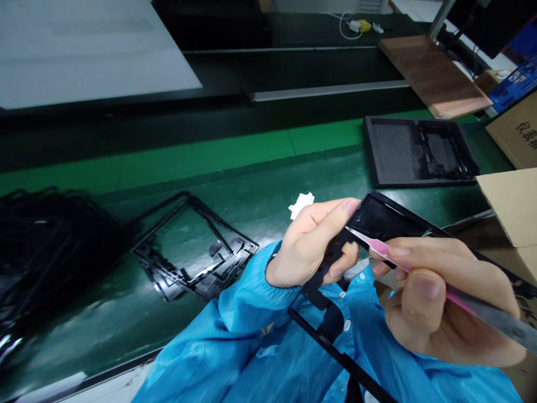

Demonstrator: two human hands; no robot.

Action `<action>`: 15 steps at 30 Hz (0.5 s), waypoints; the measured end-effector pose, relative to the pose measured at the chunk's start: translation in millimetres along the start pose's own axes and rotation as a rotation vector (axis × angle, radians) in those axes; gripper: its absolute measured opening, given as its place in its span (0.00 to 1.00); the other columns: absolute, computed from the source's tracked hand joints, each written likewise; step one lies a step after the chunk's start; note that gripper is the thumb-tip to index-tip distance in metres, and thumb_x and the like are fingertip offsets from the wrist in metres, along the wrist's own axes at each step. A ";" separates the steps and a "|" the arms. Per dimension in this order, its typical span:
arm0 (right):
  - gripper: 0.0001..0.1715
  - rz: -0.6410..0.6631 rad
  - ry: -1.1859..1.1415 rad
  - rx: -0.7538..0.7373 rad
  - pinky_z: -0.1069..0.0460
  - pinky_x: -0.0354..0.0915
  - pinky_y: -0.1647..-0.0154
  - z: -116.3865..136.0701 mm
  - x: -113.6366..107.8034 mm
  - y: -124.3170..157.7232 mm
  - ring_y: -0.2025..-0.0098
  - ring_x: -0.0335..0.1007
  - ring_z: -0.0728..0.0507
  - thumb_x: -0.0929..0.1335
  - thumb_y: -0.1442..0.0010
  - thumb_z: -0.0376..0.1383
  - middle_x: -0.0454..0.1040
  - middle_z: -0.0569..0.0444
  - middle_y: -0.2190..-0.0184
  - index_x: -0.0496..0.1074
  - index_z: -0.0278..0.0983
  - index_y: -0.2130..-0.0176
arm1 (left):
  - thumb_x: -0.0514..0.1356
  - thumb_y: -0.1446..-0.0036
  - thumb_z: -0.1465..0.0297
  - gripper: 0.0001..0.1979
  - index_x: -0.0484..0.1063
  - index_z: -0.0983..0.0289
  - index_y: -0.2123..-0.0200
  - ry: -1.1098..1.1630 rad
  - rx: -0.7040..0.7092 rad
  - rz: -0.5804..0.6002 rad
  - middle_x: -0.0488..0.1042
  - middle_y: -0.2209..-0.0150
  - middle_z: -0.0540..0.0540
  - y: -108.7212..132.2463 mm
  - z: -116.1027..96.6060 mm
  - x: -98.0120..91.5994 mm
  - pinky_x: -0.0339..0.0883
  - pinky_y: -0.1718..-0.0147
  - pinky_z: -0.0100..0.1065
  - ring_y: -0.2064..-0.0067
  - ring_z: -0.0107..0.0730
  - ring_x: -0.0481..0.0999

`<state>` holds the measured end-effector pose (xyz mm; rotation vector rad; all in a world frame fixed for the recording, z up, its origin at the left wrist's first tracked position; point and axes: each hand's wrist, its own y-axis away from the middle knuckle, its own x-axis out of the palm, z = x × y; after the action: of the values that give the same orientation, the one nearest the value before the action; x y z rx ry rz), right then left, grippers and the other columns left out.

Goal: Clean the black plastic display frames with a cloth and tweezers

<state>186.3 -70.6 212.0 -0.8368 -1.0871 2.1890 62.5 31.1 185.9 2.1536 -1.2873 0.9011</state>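
Observation:
A black plastic frame (314, 286) is held up and tilted before my chest, with my left hand (312, 240) gripping its far-left side, thumb on top and fingers reaching through the opening. In my right hand (448, 296) is a pair of tweezers (380, 246) with pink grips and a grey metal end. Their pointed tip meets or hovers just over the frame near my left thumb; I cannot tell if it touches. Nothing is visible between the tips. A small torn piece of white paper (301, 205) lies on the bench behind my left hand.
Similar black frames (197, 246) lie on the green bench (268, 173), beside a dark, blurred pile (54, 246) at left. A black foam tray (394, 151) with black parts sits back right, near a wooden board (436, 73). Open cardboard boxes (509, 207) stand at right.

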 end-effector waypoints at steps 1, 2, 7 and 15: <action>0.08 0.027 -0.006 0.019 0.57 0.82 0.62 1.3 -1.4 -0.5 0.64 0.83 0.50 0.68 0.24 0.29 0.85 0.54 0.60 0.79 0.32 0.52 | 0.65 0.31 0.46 0.26 0.71 0.64 0.62 0.000 0.006 0.004 0.66 0.86 0.44 0.2 0.4 -0.1 0.54 0.89 0.19 0.89 0.20 0.57; 0.08 0.056 -0.009 0.048 0.56 0.82 0.60 3.5 -3.3 -0.9 0.62 0.83 0.50 0.68 0.25 0.28 0.85 0.53 0.59 0.79 0.31 0.52 | 0.65 0.31 0.46 0.25 0.71 0.64 0.62 -0.001 0.011 0.009 0.66 0.86 0.44 0.4 0.7 -0.1 0.54 0.89 0.19 0.89 0.20 0.57; 0.11 0.130 -0.015 0.197 0.52 0.83 0.59 17.4 -11.7 -3.4 0.61 0.84 0.48 0.69 0.28 0.24 0.85 0.53 0.57 0.79 0.35 0.51 | 0.63 0.29 0.47 0.25 0.69 0.64 0.63 -0.004 0.018 0.017 0.65 0.85 0.44 0.1 1.7 0.0 0.54 0.89 0.18 0.89 0.20 0.56; 0.08 0.148 0.016 0.215 0.54 0.82 0.60 17.3 -10.5 -3.8 0.61 0.84 0.50 0.69 0.27 0.27 0.85 0.55 0.58 0.78 0.36 0.52 | 0.63 0.29 0.47 0.25 0.69 0.63 0.65 0.003 0.025 0.037 0.66 0.85 0.45 0.5 0.8 -1.2 0.55 0.88 0.18 0.88 0.20 0.58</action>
<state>181.3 -84.4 226.4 -0.8593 -0.7862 2.3664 62.0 31.0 184.5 2.1531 -1.3253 0.9392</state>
